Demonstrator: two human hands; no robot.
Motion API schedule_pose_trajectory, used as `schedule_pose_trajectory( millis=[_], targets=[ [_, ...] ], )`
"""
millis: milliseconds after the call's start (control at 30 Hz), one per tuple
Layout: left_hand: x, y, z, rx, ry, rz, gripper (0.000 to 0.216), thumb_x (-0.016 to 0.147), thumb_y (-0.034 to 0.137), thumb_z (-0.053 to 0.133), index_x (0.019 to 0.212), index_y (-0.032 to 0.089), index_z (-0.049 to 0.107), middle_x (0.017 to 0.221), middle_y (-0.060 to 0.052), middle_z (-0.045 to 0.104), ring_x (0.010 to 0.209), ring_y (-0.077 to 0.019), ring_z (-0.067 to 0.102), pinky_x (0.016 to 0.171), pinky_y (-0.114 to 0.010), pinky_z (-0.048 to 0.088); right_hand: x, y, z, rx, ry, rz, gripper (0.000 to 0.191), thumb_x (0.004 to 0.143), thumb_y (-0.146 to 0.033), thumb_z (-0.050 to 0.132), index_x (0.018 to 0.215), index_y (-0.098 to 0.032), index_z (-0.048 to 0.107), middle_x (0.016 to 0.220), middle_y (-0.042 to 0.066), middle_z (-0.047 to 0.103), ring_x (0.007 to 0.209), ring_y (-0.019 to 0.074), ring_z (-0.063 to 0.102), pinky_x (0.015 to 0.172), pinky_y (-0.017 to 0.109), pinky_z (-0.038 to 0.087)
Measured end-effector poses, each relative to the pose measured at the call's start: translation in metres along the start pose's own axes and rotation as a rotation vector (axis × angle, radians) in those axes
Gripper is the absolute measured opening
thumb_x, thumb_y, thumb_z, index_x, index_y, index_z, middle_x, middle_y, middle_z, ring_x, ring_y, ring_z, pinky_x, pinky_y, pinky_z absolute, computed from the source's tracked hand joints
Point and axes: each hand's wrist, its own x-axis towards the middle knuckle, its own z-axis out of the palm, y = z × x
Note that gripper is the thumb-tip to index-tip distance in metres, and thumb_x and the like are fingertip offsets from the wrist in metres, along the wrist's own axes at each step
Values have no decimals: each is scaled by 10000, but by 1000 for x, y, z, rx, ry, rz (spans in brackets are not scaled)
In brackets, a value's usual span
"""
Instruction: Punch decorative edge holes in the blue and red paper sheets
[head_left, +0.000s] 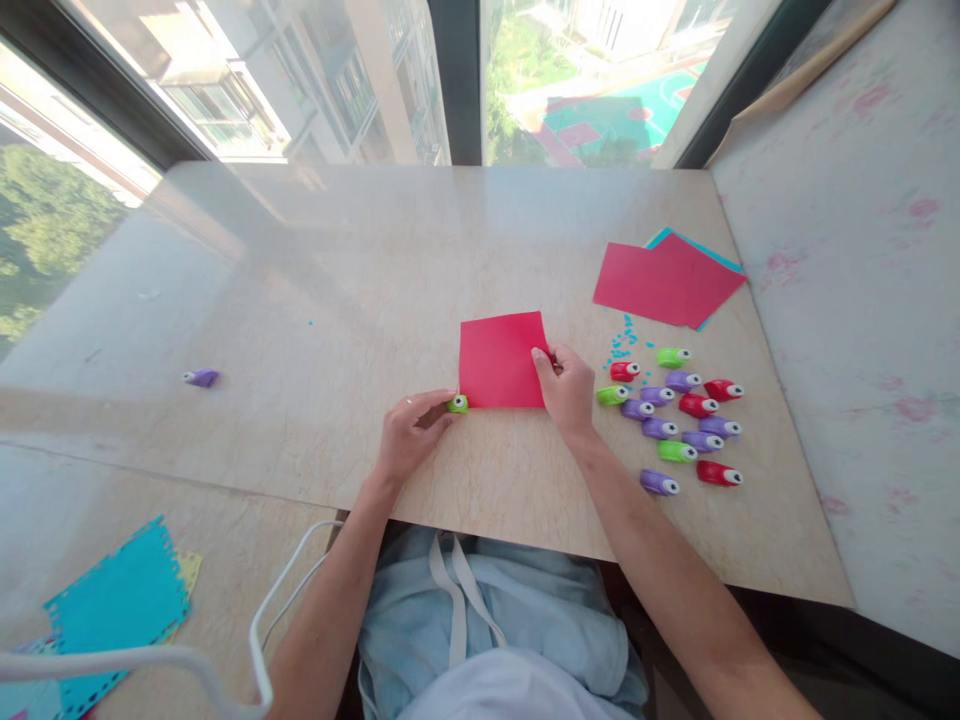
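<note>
A red paper square [501,358] lies flat on the beige marble table [337,290] in front of me. My left hand [411,434] pinches a small green paper punch [458,403] set at the square's lower left corner. My right hand [568,388] rests on the square's right edge, fingers curled and pressing it down. To the right of that hand lies a cluster of several small punches [679,418] in green, purple and red.
A stack of red sheets over a blue one [666,281] lies at the back right, with blue paper dots [621,343] scattered beside it. A lone purple punch [201,377] sits far left. Punched blue paper [120,598] and a white cable [279,590] lie at the lower left.
</note>
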Motion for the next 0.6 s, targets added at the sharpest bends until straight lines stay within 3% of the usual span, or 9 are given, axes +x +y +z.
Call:
schedule_pose_trajectory(
  millis=[200, 600],
  targets=[
    [0, -1, 0, 4, 9, 26, 297, 810, 218, 729, 1105, 239, 702, 1099, -60, 730, 1004, -194, 684, 908, -344, 557, -1, 2, 0, -3, -3, -15, 325, 875, -439, 504, 858, -165, 679, 729, 45, 674, 636, 182, 583, 652, 302, 430],
    [-3, 3, -4, -33, 4, 65, 344, 809, 123, 647, 1142, 205, 664, 1093, -73, 716, 992, -174, 670, 893, -314, 546, -3, -1, -3, -125, -13, -39, 378, 879, -473, 490, 836, -151, 683, 640, 21, 608, 553, 149, 472, 621, 291, 395]
  ],
)
